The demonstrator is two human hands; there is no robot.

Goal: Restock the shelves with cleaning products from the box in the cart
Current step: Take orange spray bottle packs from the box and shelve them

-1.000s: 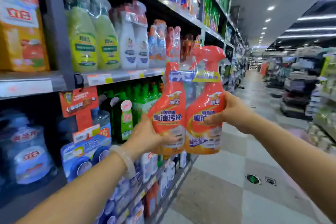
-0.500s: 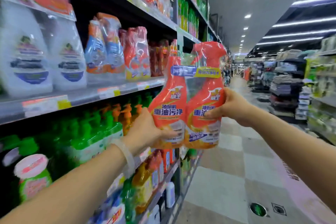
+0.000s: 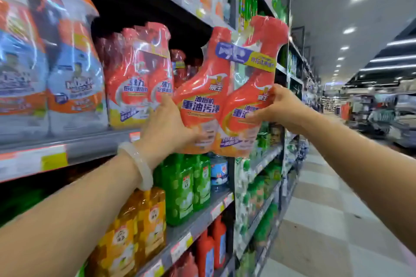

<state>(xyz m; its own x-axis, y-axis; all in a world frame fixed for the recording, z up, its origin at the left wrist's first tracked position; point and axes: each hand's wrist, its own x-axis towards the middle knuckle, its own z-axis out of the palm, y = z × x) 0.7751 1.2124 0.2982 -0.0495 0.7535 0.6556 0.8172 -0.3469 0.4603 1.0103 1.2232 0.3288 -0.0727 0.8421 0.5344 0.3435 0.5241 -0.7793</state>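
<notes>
Twin-pack (image 3: 227, 96) of orange spray bottles, gripped by fingers of left hand (image 3: 166, 128) and right hand (image 3: 275, 105), held just off the shelf (image 3: 90, 148) front edge; not yet placed. Box and cart unseen.

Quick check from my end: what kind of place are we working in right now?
Most likely a supermarket aisle for cleaning products. Long shelving with price tags on its edge holds rows of packaged bottles, the tiled aisle runs on past more racks, and both hands hold a shrink-wrapped twin pack of orange spray bottles.
</notes>
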